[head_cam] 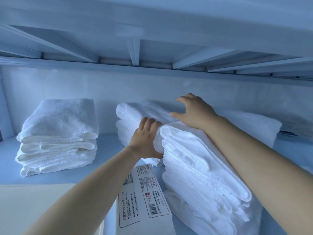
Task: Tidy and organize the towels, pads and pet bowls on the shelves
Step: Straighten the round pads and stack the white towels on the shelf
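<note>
A tall stack of folded white towels (199,168) runs from the shelf's front right toward the middle. My left hand (145,139) presses against its left end, fingers curled over the top edge and thumb low on the side. My right hand (194,111) lies flat on top of the stack, fingers spread, reaching onto another white towel pile (135,112) behind it. A separate neat stack of white towels (57,138) sits at the left of the shelf. A white pack with a printed label and barcode (144,197) lies at the front, beside the tall stack.
The pale shelf board (108,167) shows between the two stacks. The ribbed underside of the upper shelf (135,51) hangs close overhead. A back wall (101,85) closes the space. A cream flat surface (33,206) lies at the front left.
</note>
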A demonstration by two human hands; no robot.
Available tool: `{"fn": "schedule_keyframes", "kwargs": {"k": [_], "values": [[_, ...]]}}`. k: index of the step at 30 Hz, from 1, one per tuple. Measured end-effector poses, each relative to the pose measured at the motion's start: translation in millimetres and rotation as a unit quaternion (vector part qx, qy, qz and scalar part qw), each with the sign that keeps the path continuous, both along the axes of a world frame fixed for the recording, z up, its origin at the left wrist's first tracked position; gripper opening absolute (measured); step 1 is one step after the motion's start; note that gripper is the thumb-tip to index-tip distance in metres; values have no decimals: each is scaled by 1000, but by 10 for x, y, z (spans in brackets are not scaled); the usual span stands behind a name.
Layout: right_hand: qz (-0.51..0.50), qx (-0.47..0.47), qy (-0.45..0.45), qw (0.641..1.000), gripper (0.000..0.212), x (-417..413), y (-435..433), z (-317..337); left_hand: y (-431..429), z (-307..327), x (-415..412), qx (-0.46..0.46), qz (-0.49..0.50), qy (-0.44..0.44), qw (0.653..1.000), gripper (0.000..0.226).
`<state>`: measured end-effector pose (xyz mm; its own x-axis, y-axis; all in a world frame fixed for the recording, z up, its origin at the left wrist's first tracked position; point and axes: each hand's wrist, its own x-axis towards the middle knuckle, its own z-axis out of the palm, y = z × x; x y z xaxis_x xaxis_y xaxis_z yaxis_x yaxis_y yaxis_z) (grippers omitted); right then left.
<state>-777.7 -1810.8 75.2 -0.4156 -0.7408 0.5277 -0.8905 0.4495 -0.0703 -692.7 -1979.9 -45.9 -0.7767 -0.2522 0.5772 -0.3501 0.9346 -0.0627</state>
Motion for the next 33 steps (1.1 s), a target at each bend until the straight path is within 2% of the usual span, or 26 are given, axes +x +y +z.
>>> {"fn": "schedule_keyframes", "kwargs": {"k": [4,9,14,18,22,25,33], "values": [[6,-4,-19,1000,62,-15,24,-6,27,11,91,24,-13,32,999,99],[6,-2,-21,1000,61,5,23,-17,-83,71,287,45,-21,30,998,92],[30,-4,-26,999,59,22,12,-32,-351,124,624,65,44,10,997,91],[79,22,-38,996,59,89,-73,-52,-382,142,768,20,107,-41,993,98],[107,40,-33,993,60,154,-168,-61,-155,164,621,-40,61,-57,996,105],[115,39,-46,992,58,122,-150,-72,-180,121,556,-88,89,-101,987,101],[134,14,-68,989,50,83,-106,-98,-414,117,696,-51,110,-80,989,95]]}}
